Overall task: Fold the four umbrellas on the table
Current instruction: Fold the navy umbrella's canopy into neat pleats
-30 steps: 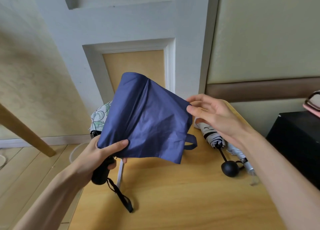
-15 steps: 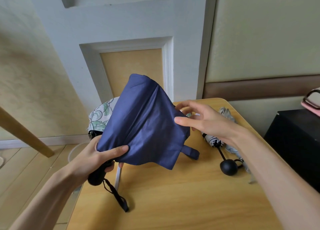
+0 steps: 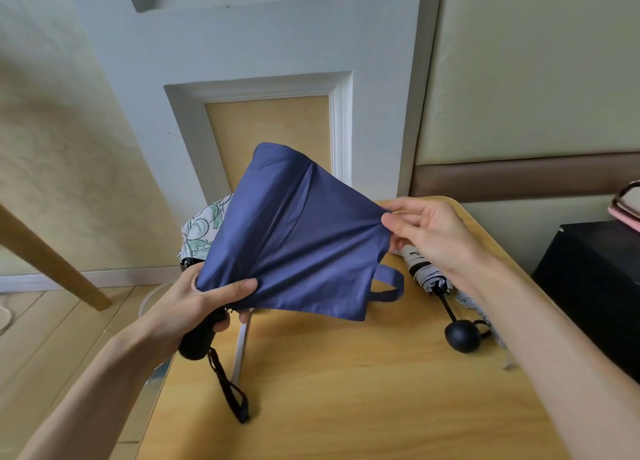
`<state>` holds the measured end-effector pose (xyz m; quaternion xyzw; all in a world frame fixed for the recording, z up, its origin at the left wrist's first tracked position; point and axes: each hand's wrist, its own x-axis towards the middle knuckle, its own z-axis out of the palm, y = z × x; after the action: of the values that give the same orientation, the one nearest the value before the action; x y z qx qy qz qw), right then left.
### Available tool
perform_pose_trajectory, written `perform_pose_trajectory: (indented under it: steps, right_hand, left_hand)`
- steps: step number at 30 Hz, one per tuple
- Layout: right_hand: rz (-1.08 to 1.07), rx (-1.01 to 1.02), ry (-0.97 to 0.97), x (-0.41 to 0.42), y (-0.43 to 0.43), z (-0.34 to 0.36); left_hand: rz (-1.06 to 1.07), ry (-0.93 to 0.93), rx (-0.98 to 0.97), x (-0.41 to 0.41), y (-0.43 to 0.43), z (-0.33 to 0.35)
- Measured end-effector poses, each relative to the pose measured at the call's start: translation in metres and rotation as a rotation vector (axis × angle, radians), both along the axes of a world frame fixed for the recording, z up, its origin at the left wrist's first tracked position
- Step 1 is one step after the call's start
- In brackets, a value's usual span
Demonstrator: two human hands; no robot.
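Your left hand (image 3: 194,303) grips the blue umbrella (image 3: 294,237) by its black handle (image 3: 198,340) above the table (image 3: 346,390), your right hand (image 3: 429,231) pinches a flap straight, and next you likely wrap that flap round

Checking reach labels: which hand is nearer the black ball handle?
Right. Right hand is beyond the ball handle; left hand is far to its left, gripping the blue umbrella.

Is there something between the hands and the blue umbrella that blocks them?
Nothing visible does. The left hand grips the blue umbrella by its handle, and the right hand pinches its cloth edge.
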<state>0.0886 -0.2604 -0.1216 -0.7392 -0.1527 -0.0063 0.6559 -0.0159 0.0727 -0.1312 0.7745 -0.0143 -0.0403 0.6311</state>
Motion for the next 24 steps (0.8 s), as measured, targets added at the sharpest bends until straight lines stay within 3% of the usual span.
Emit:
perform_pose_trajectory:
  steps: [3,5,9,14,18,24]
  right_hand:
    - [0.092,0.328,0.15,-0.01,0.019,0.0]
    - [0.154,0.36,0.282,-0.015,0.027,-0.001]
    - [0.001,0.023,0.263,-0.016,0.027,0.0]
    - [-0.032,-0.057,0.149,-0.021,0.034,0.003]
    - [-0.009,-0.293,0.144,-0.025,0.037,0.006]
    - [0.017,-0.427,0.185,-0.028,0.011,0.034]
  left_hand:
    - [0.093,0.022,-0.057,0.002,-0.006,-0.004]
    - [0.179,0.02,-0.077,0.003,-0.007,-0.007]
    - [0.305,-0.029,-0.061,0.007,-0.003,-0.011]
    - [0.368,-0.046,-0.035,0.008,-0.013,-0.014]
    - [0.422,-0.091,0.008,0.011,-0.012,-0.021]
    - [0.444,-0.161,0.036,0.009,-0.012,-0.018]
